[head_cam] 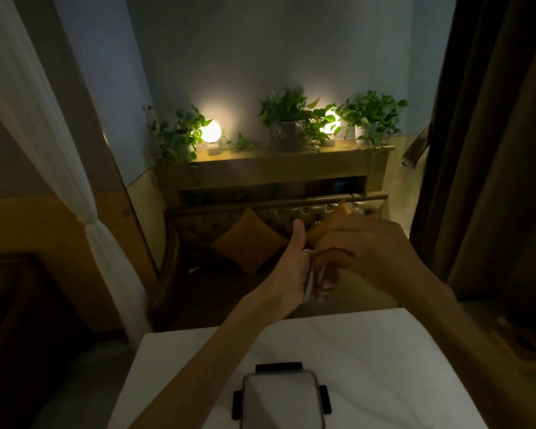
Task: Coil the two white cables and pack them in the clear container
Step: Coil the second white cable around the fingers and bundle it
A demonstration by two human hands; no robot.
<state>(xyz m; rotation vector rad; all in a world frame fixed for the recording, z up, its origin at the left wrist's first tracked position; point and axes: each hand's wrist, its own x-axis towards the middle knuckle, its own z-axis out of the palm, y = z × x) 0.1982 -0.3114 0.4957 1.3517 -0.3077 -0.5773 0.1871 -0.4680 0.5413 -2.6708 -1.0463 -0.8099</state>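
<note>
Both hands are raised in front of me, beyond the far edge of the white table (369, 351). My left hand (294, 267) has its thumb up and its fingers closed around a bundle of white cable (310, 281). My right hand (362, 252) curls over from the right, its fingertips touching the same cable. Only a short strip of cable shows between the hands, the rest is hidden. The clear container (282, 397), with black clips on its sides, sits on the table near me, below my left forearm. A second cable is not visible.
The room is dim. A dark sofa with orange cushions (248, 243) stands behind the table. Above it a shelf (279, 162) carries two glowing lamps and potted plants. A white curtain (84, 196) hangs at the left, a dark one (492, 150) at the right.
</note>
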